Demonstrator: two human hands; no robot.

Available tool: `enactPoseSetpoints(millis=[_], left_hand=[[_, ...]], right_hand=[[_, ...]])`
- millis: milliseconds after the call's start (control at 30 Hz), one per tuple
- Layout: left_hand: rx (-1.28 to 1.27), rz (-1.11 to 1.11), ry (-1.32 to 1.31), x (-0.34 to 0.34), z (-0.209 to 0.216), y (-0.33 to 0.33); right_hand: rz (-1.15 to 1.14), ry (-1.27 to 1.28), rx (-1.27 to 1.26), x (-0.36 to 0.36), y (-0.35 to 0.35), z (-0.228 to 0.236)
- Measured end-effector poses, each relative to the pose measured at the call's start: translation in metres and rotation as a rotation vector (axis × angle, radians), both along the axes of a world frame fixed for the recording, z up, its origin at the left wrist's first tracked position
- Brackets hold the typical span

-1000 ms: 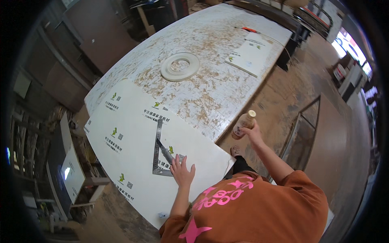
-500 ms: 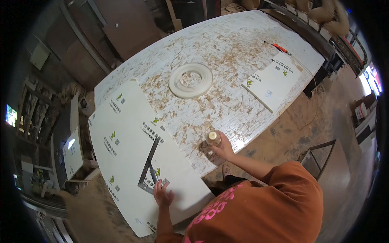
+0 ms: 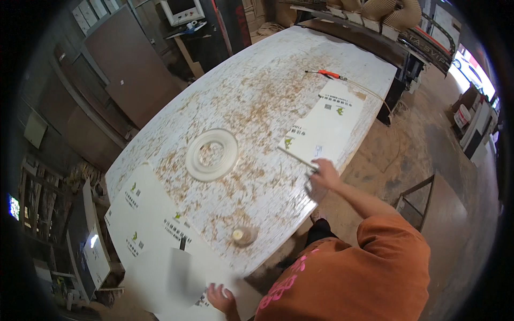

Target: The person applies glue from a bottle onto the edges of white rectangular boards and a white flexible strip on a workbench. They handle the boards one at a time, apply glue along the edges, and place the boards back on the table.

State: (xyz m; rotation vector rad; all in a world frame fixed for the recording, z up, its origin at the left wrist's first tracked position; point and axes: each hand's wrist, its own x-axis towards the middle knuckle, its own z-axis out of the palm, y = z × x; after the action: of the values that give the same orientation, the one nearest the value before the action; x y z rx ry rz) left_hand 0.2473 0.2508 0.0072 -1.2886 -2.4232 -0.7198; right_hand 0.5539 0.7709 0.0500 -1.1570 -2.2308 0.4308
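Note:
My right hand (image 3: 325,176) reaches forward to the near corner of a small white printed board (image 3: 326,120), its fingers closed at the edge. At the lower left, my left hand (image 3: 221,300) rests with fingers apart on a large white printed board (image 3: 144,198). A blurred pale shape (image 3: 163,278) beside that hand hides part of this board; what it is I cannot make out. Only a short dark strip (image 3: 183,243) of the metal square shows above the blur. A small bottle (image 3: 243,236) with a pale cap stands between the two hands on the table.
A roll of white edging strip (image 3: 212,132) lies mid-table. Wood shavings cover much of the white table (image 3: 257,112). An orange-handled air blow gun (image 3: 327,74) with a hose lies beyond the small board. An open frame (image 3: 420,198) stands on the floor at the right.
My right hand has let go of the bottle and moved out to the small board. The view has shifted right. A pale blur now covers most of the metal square.

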Motion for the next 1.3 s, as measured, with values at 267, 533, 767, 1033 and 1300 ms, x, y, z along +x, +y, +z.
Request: enactPoseSetpoints(millis=[267,533,767,1033,1300], left_hand=[[0.229,-0.156,-0.298,0.174,-0.035,0.256],[0.222,-0.098,-0.442,0.219,0.025,0.414],[0.238,0.25,-0.754,0.23,0.08,0.468],[0.261,0.276,-1.064,0.231,0.058,0.496],[0.275,-0.381,-1.237,0.243,0.071,0.636]], right_hand=[[-0.533,-0.173,-0.197,0.147,0.332,-0.008],[-0.606,-0.155,-0.344,0.241,0.541,-0.047],[-0.707,-0.53,-0.24,0.261,0.607,-0.05],[-0.457,-0.187,-0.242,0.277,0.627,-0.057],[-0.169,0.649,-0.473,0.191,0.442,0.018]])
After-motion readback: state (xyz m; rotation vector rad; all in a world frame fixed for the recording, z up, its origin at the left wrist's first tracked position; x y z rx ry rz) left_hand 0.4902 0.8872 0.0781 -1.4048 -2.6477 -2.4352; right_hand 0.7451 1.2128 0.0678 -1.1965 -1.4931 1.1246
